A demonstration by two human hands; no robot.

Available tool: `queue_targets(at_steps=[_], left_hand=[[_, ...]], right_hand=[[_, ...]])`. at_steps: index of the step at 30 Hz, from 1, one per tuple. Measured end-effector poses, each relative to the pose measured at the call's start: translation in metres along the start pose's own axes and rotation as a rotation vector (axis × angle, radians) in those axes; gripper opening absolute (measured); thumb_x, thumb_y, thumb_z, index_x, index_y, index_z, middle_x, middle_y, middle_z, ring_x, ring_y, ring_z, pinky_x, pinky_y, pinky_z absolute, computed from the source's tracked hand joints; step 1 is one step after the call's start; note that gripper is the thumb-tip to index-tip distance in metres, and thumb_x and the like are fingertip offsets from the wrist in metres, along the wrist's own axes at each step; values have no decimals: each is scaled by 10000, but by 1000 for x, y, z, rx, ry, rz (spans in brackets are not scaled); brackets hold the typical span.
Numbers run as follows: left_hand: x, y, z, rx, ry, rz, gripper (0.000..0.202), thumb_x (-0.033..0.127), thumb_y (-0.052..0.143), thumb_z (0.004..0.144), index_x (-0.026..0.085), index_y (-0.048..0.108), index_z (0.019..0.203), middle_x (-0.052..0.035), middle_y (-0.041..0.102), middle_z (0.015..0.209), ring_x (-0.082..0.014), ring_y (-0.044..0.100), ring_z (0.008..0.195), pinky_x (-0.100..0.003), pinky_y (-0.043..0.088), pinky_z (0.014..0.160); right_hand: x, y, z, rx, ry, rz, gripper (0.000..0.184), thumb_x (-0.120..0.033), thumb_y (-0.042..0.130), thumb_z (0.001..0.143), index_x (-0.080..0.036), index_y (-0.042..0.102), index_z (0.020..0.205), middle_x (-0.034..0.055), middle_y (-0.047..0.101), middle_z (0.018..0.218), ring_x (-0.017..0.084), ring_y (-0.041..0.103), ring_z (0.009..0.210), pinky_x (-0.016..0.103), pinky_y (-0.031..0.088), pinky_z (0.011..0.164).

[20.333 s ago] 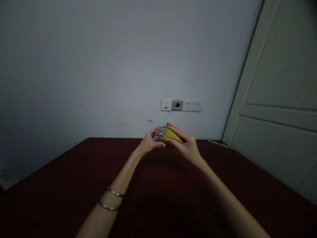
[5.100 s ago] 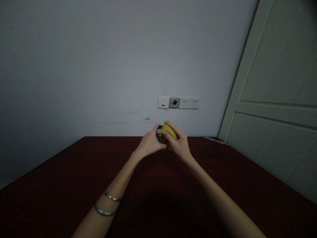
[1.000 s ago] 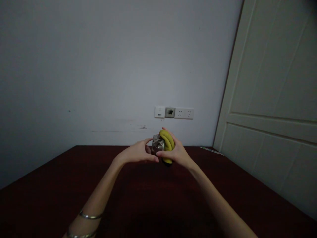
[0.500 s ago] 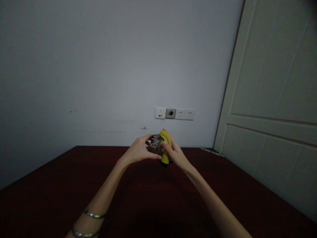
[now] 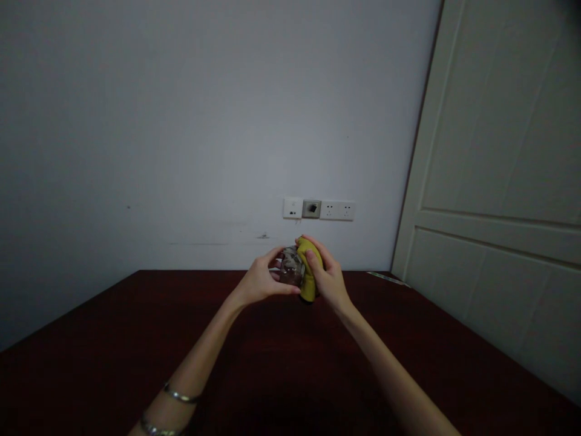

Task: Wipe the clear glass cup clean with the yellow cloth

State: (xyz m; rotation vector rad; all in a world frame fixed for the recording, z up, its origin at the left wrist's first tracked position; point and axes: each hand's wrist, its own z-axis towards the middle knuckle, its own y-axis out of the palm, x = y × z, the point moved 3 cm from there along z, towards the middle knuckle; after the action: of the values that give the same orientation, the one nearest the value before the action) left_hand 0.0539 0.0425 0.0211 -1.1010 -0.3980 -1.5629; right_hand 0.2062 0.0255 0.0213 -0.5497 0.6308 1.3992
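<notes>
My left hand (image 5: 264, 277) is closed around a small clear glass jar (image 5: 290, 269), thumb beneath and fingers behind it. In my right hand (image 5: 327, 274) is a folded yellow cloth (image 5: 307, 272), gripped between thumb and fingers. The cloth presses against the right side of the jar and covers part of it. Both are held up above the dark red table, near its far edge. Whether the jar contains anything I cannot tell.
The dark red tabletop (image 5: 272, 363) reaches a pale wall (image 5: 204, 121) with a row of sockets (image 5: 336, 210). On the right stands a cream panelled door (image 5: 499, 181). A thin flat strip (image 5: 388, 278) lies at the table's far right edge.
The cloth has shifted slightly right and is more bunched under my right hand. More of the jar shows, and my left hand has moved a little to the right.
</notes>
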Motion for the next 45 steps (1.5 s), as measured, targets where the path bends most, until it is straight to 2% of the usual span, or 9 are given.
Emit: queue_targets(at_steps=[2, 8, 14, 18, 25, 34, 36, 42, 45], left_hand=[[1, 0, 0, 5, 8, 3, 904, 244, 866, 476, 114, 441, 1263, -165, 553, 1248, -273, 615, 1040, -427, 528, 893], [7, 1, -2, 25, 52, 22, 887, 219, 835, 536, 131, 403, 1306, -162, 549, 1244, -282, 622, 1031, -428, 542, 869], [7, 2, -2, -19, 42, 1, 913, 171, 816, 547, 157, 365, 1340, -178, 484, 1327, -280, 627, 1019, -394, 569, 809], [5, 0, -1, -15, 38, 39, 922, 166, 818, 537, 148, 365, 1340, -182, 468, 1343, -288, 603, 1056, -373, 569, 795], [8, -3, -2, 4, 75, 70, 879, 204, 814, 566, 158, 375, 1326, -164, 484, 1320, -294, 572, 1098, -322, 566, 743], [4, -2, -1, -1, 37, 58, 949, 206, 833, 531, 151, 364, 1354, -173, 482, 1335, -260, 613, 1019, -352, 562, 783], [2, -4, 0, 31, 66, 134, 934, 214, 834, 528, 152, 385, 1345, -167, 495, 1323, -263, 603, 1037, -365, 550, 815], [8, -5, -1, 105, 212, 419, 773, 155, 737, 591, 137, 437, 1303, -142, 544, 1279, -263, 563, 1113, -402, 461, 966], [12, -5, -2, 128, 248, 520, 744, 148, 704, 606, 134, 437, 1300, -144, 536, 1289, -275, 537, 1153, -418, 433, 995]], right_hand=[[-1, 0, -1, 2, -13, -6, 448, -453, 553, 834, -177, 600, 1184, 111, 628, 1227, 239, 591, 1114, 402, 435, 996], [-18, 3, -9, -85, -252, -145, 382, -335, 664, 772, -251, 641, 1144, 51, 626, 1232, 215, 556, 1162, 366, 397, 1034], [-8, 3, -2, 13, -9, -18, 435, -436, 616, 786, -203, 639, 1153, 76, 656, 1199, 235, 609, 1088, 389, 455, 982], [-4, 3, -1, 6, 28, -1, 479, -463, 611, 783, -175, 632, 1166, 91, 662, 1191, 244, 617, 1077, 387, 477, 954], [-14, 4, -10, -91, -256, -163, 390, -309, 636, 795, -246, 630, 1180, 56, 610, 1274, 218, 537, 1205, 381, 385, 1057], [-3, 0, -1, -5, -7, -47, 480, -431, 602, 803, -166, 613, 1203, 101, 639, 1233, 246, 608, 1112, 394, 470, 975], [-3, 0, -2, -22, -47, -85, 452, -410, 599, 814, -184, 614, 1205, 93, 640, 1232, 240, 604, 1121, 392, 465, 984], [-11, 6, -11, -181, -376, -356, 424, -290, 629, 821, -239, 592, 1240, 92, 545, 1350, 221, 502, 1255, 396, 378, 1073], [-11, 6, -11, -156, -389, -390, 424, -292, 625, 826, -229, 589, 1244, 106, 571, 1317, 221, 524, 1229, 397, 399, 1056]])
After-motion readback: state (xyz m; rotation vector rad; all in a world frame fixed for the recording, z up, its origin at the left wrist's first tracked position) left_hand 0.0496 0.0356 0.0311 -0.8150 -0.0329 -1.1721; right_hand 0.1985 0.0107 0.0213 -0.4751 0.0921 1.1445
